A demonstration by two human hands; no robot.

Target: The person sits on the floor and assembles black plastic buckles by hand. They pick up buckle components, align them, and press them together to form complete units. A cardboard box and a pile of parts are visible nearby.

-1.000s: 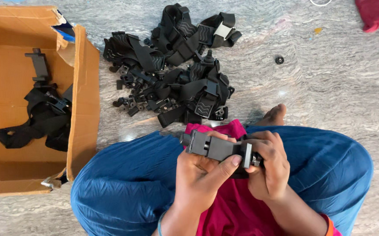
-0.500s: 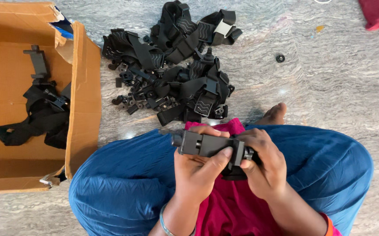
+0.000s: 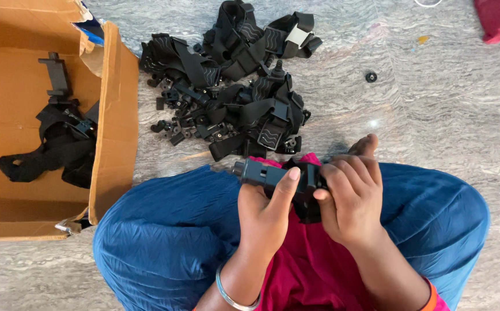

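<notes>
Sitting cross-legged on the floor (image 3: 446, 121), a person is gripping a black clamp (image 3: 273, 174) over the lap, left hand (image 3: 267, 210) steadying it while right hand (image 3: 351, 198) is clasping its end, strap pile (image 3: 233, 86) near

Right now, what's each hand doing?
Left hand: closed on the black plastic mount.
Right hand: closed on the same mount's other end.

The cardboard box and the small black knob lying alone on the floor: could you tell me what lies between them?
In the head view, a pile of black straps and clips covers the floor between the cardboard box and the small black knob.
</notes>
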